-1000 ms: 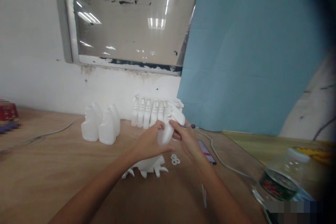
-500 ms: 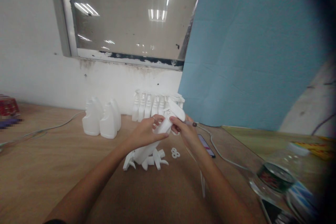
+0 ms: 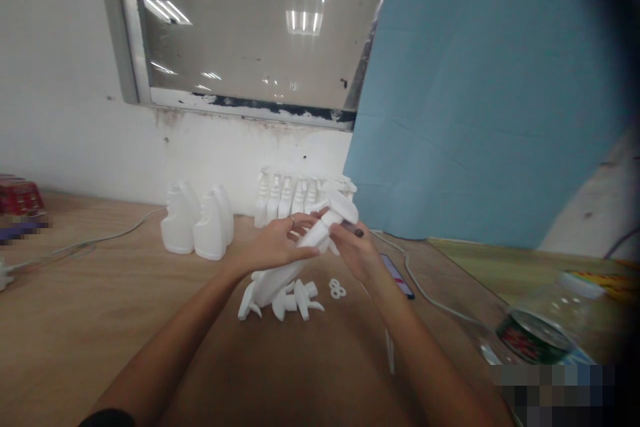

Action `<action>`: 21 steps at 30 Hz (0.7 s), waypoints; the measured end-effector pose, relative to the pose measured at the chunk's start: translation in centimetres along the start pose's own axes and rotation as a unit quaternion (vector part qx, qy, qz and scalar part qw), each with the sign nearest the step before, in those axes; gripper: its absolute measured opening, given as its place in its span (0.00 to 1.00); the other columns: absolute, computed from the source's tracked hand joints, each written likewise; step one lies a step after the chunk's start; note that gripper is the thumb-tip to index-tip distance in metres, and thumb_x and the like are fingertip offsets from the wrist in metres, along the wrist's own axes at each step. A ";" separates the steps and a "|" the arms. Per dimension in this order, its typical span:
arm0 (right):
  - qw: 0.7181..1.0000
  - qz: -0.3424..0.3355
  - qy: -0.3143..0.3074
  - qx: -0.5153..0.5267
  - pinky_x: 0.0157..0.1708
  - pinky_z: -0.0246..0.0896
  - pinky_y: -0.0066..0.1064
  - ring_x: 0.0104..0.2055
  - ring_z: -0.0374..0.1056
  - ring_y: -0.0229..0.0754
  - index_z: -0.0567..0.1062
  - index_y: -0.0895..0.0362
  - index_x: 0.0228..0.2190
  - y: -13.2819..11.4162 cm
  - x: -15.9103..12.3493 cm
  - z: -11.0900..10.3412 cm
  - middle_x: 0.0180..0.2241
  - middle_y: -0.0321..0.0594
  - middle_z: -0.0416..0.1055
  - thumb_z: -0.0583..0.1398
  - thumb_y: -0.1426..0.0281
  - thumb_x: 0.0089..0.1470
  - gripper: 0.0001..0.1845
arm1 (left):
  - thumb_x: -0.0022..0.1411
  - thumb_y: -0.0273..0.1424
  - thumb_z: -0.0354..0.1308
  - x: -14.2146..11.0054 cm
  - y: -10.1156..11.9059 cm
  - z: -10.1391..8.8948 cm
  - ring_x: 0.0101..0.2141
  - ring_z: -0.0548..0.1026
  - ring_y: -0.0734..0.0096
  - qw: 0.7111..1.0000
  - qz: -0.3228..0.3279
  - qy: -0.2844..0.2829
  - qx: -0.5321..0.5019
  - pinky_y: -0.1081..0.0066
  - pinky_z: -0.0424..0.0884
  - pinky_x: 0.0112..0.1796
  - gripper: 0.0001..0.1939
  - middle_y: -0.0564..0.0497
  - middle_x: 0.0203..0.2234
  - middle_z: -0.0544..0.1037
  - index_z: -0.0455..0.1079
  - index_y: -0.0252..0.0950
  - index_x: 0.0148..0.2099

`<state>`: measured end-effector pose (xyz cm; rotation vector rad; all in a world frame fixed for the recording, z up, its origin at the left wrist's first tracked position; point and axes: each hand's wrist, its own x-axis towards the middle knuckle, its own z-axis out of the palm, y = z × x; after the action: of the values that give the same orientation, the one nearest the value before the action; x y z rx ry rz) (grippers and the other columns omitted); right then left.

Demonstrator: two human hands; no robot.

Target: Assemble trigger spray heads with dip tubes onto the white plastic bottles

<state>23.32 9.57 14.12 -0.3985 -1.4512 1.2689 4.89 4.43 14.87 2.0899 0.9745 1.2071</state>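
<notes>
A white spray bottle [image 3: 277, 280] is held tilted above the table, its trigger head [image 3: 343, 207] up and to the right. My left hand [image 3: 275, 245] wraps round the bottle's upper body, thumb along the near side. With its fingers closed, my right hand [image 3: 356, 252] grips the bottle at the neck, just under the head. A thin dark-tipped stick [image 3: 354, 229] pokes out by the right hand's fingers; what it belongs to is hidden. Below the bottle lie several loose white trigger heads [image 3: 303, 300], with small white rings [image 3: 337, 289] to their right.
White bottles without heads [image 3: 210, 230] stand at the left by the wall. Behind my hands is a row of white spray bottles [image 3: 287, 199]. To the right are a phone [image 3: 399, 277], a white cable [image 3: 430, 293] and a clear plastic bottle [image 3: 543, 327].
The trigger head has turned a little on the held bottle, and my right hand's fingers have shifted at the neck. My left hand keeps its grip. The whole view has moved slightly.
</notes>
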 end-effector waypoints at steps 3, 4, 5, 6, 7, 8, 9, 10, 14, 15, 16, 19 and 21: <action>0.998 0.014 -0.065 0.010 0.48 0.63 0.42 0.50 0.68 0.52 0.76 0.52 0.38 -1.2 -0.5 0.2 0.45 0.43 0.75 0.67 0.57 0.45 0.19 | 0.59 0.41 0.59 -0.1 0.0 -0.5 0.46 0.74 0.59 0.976 -0.047 -0.087 -0.194 0.62 0.69 0.46 0.25 0.44 0.49 0.75 0.67 0.38 0.56; 0.997 0.020 -0.076 0.007 0.48 0.63 0.44 0.51 0.68 0.53 0.76 0.51 0.39 -1.5 -0.7 0.2 0.46 0.43 0.75 0.67 0.56 0.45 0.19 | 0.59 0.42 0.58 -0.2 0.0 -0.5 0.44 0.75 0.58 0.960 -0.068 -0.109 -0.250 0.61 0.70 0.45 0.25 0.42 0.47 0.76 0.67 0.37 0.56; 0.996 0.024 -0.085 0.006 0.48 0.63 0.45 0.51 0.68 0.53 0.76 0.50 0.39 -1.8 -0.8 0.3 0.46 0.43 0.75 0.66 0.54 0.46 0.20 | 0.59 0.43 0.58 -0.3 0.1 -0.4 0.43 0.76 0.57 0.943 -0.089 -0.125 -0.296 0.60 0.70 0.44 0.25 0.41 0.46 0.76 0.68 0.35 0.55; 0.996 0.024 -0.091 0.006 0.48 0.63 0.47 0.52 0.67 0.54 0.76 0.48 0.39 -2.2 -0.9 0.3 0.47 0.42 0.74 0.66 0.53 0.46 0.20 | 0.58 0.44 0.58 -0.4 0.1 -0.3 0.42 0.76 0.55 0.927 -0.109 -0.137 -0.330 0.60 0.70 0.43 0.26 0.40 0.44 0.77 0.69 0.34 0.54; 0.996 0.014 -0.093 0.008 0.49 0.63 0.48 0.53 0.67 0.54 0.76 0.47 0.40 -2.5 -0.9 0.2 0.48 0.41 0.73 0.65 0.51 0.46 0.20 | 0.56 0.44 0.59 -0.5 0.1 -0.1 0.41 0.77 0.53 0.914 -0.127 -0.149 -0.356 0.59 0.71 0.42 0.27 0.38 0.43 0.77 0.70 0.33 0.53; 0.996 -0.003 -0.090 0.015 0.50 0.62 0.50 0.54 0.66 0.55 0.75 0.44 0.39 -2.9 -1.0 0.1 0.50 0.38 0.72 0.65 0.50 0.46 0.20 | 0.56 0.45 0.59 -0.6 0.1 0.0 0.41 0.77 0.51 0.902 -0.142 -0.163 -0.374 0.58 0.71 0.41 0.28 0.38 0.42 0.78 0.70 0.32 0.52; 0.996 -0.025 -0.083 0.027 0.51 0.61 0.51 0.55 0.65 0.54 0.75 0.42 0.39 -3.3 -0.9 -0.1 0.51 0.35 0.71 0.65 0.50 0.46 0.19 | 0.55 0.46 0.59 -0.7 0.2 0.1 0.40 0.77 0.50 0.893 -0.152 -0.175 -0.386 0.58 0.71 0.41 0.28 0.37 0.41 0.78 0.70 0.31 0.52; 0.996 -0.048 -0.070 0.041 0.52 0.61 0.52 0.56 0.64 0.54 0.75 0.40 0.39 -3.8 -0.9 -0.4 0.51 0.33 0.70 0.64 0.50 0.47 0.17 | 0.55 0.46 0.59 -0.8 0.2 -0.1 0.40 0.77 0.50 0.888 -0.157 -0.181 -0.392 0.58 0.72 0.40 0.29 0.37 0.41 0.78 0.70 0.31 0.52; 0.986 -0.137 0.019 0.095 0.55 0.60 0.50 0.54 0.66 0.49 0.75 0.40 0.41 -6.6 -0.5 -2.4 0.46 0.32 0.72 0.63 0.57 0.53 0.12 | 0.54 0.42 0.62 -1.4 0.5 -3.1 0.40 0.77 0.56 0.935 -0.128 -0.140 -0.300 0.62 0.71 0.41 0.28 0.40 0.43 0.78 0.70 0.33 0.54; 0.978 -0.168 0.044 0.115 0.55 0.60 0.48 0.52 0.67 0.47 0.75 0.42 0.41 -7.4 -0.5 -3.0 0.43 0.32 0.73 0.62 0.59 0.55 0.10 | 0.55 0.41 0.63 -1.6 0.7 -4.5 0.42 0.76 0.58 0.953 -0.119 -0.129 -0.247 0.64 0.70 0.42 0.27 0.41 0.45 0.77 0.69 0.34 0.55; 0.969 -0.197 0.064 0.137 0.54 0.61 0.45 0.48 0.69 0.43 0.76 0.45 0.40 -8.2 -0.5 -3.7 0.40 0.32 0.73 0.62 0.62 0.56 0.08 | 0.56 0.40 0.62 -1.9 0.9 -5.9 0.44 0.75 0.59 0.969 -0.111 -0.116 -0.186 0.64 0.70 0.43 0.28 0.43 0.48 0.76 0.68 0.36 0.57; 0.952 -0.233 0.089 0.176 0.46 0.67 0.36 0.33 0.69 0.35 0.76 0.51 0.36 -10.0 -0.5 -6.1 0.32 0.32 0.70 0.61 0.70 0.57 0.04 | 0.54 0.41 0.64 -3.5 1.4 -10.4 0.49 0.72 0.58 0.992 -0.125 0.000 0.026 0.63 0.68 0.48 0.31 0.43 0.52 0.73 0.65 0.37 0.58; 0.962 -0.201 0.095 0.159 0.32 0.68 0.29 0.25 0.62 0.33 0.75 0.53 0.32 -10.5 -0.4 -7.8 0.27 0.33 0.66 0.60 0.71 0.58 0.03 | 0.52 0.44 0.65 -4.9 1.4 -13.1 0.47 0.73 0.57 0.968 -0.165 0.110 0.153 0.62 0.69 0.47 0.32 0.43 0.51 0.73 0.66 0.35 0.56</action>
<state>34.25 9.06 21.35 -0.0029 -1.0735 1.0735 -7.90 0.87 19.50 1.9316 1.6293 1.1883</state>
